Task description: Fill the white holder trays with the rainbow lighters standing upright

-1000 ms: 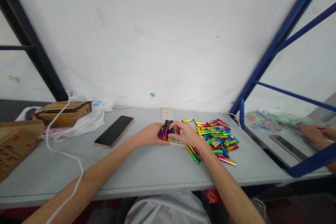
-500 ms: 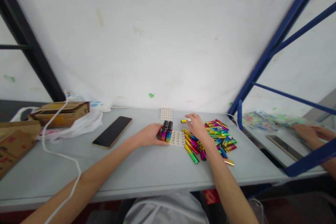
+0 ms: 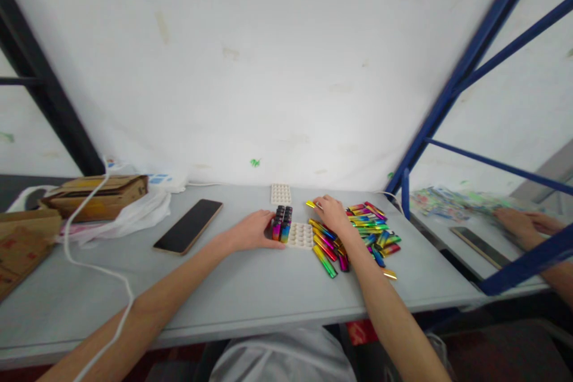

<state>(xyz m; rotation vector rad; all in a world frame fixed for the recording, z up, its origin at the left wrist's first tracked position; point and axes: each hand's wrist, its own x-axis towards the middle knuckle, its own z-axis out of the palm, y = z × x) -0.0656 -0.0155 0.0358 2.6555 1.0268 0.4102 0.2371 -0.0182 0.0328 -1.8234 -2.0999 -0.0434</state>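
Observation:
Several lighters (image 3: 281,225) with black tops and shiny purple-to-blue bodies stand upright in two rows at the left end of a white tray of round holes (image 3: 301,235). Curved around their left side, my left hand (image 3: 257,230) has its thumb at the front and fingers behind, steadying them. Beyond the tray, my right hand (image 3: 331,213) is closed, its fingertips on the end of a yellow lighter (image 3: 310,204), which sits slightly tilted. Under and beside my right wrist spreads a pile of shiny multicoloured lighters (image 3: 369,228), partly hidden by the forearm.
Against the wall is a second white holed tray (image 3: 280,193). A phone (image 3: 188,227) lies to the left, with a cardboard box (image 3: 107,197), a plastic bag (image 3: 154,210) and a white cable (image 3: 101,270) further left. A blue metal frame (image 3: 430,125) borders the right side.
My right hand has closed in on the yellow lighter, which has tipped a little. My left hand stays at the upright lighters. The whole view has shifted slightly.

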